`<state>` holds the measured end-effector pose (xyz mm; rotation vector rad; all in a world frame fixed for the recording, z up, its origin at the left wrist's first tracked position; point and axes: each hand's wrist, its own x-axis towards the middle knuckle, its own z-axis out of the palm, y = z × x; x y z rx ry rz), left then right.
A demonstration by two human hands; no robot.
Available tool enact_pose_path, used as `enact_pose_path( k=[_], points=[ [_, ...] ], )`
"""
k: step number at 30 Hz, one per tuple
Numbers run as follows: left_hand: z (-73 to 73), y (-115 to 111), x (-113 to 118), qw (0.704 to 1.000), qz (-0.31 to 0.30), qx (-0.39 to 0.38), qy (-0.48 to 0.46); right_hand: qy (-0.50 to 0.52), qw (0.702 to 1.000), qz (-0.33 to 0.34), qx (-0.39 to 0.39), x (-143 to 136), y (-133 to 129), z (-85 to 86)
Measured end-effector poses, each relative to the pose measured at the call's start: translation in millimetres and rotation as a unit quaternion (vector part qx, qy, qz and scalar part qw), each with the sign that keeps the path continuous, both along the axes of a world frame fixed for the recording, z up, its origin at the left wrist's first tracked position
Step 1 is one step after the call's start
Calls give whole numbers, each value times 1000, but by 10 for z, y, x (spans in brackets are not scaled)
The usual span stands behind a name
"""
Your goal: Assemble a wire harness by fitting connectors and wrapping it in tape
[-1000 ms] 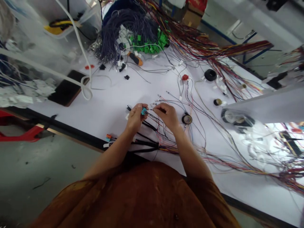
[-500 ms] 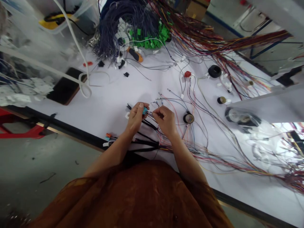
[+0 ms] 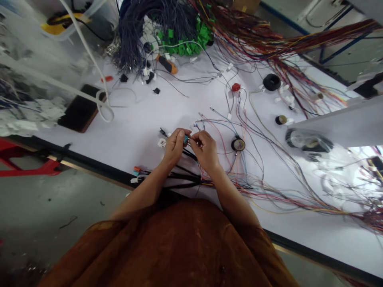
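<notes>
Left hand pinches teal connector over bench, between the hands. Right hand — thumb and finger pressed together, apparently on a wire. Advise: brace connector — wire straight to its face.

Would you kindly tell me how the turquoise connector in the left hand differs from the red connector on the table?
The turquoise connector is held in the left hand, whereas the red connector lies unheld on the white table. The left hand partly covers the turquoise connector, while the red connector shows uncovered. Both are small.
</notes>
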<state>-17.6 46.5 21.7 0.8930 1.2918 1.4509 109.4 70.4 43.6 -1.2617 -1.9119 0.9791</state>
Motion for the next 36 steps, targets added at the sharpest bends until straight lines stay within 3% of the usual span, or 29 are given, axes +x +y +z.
enact_pose_path(
  k=[8, 13, 17, 20, 23, 26, 28, 30, 33, 36],
  points=[
    [-2, 3, -73, 993, -43, 19, 106, 29, 999, -18, 35, 53, -59, -115],
    [-78, 55, -130, 982, 31, 43, 182, -5, 998, 54, -29, 193, -152, -262],
    [-126, 75, -136, 963, 74, 69, 250, 31, 998, 43, -24, 273, -220, -393],
    [-126, 85, -152, 956, 91, 75, 270, 53, 998, 21, 4, 432, -314, -368],
    [-143, 97, -179, 950, 101, 81, 284, 33, 997, -55, 52, 864, -479, -304],
    [-199, 110, -200, 952, 105, 73, 280, -26, 979, -184, 84, 1568, -669, -334],
    [-243, 127, -209, 947, 106, 79, 292, -26, 948, -308, 78, 2063, -783, -420],
    [-278, 153, -215, 937, 102, 96, 321, 46, 908, -414, 49, 2456, -870, -528],
    [-303, 203, -221, 919, 98, 113, 364, 138, 870, -474, 18, 2748, -936, -656],
    [-298, 236, -218, 914, 94, 110, 378, 173, 860, -480, 14, 2792, -930, -708]
  ],
)
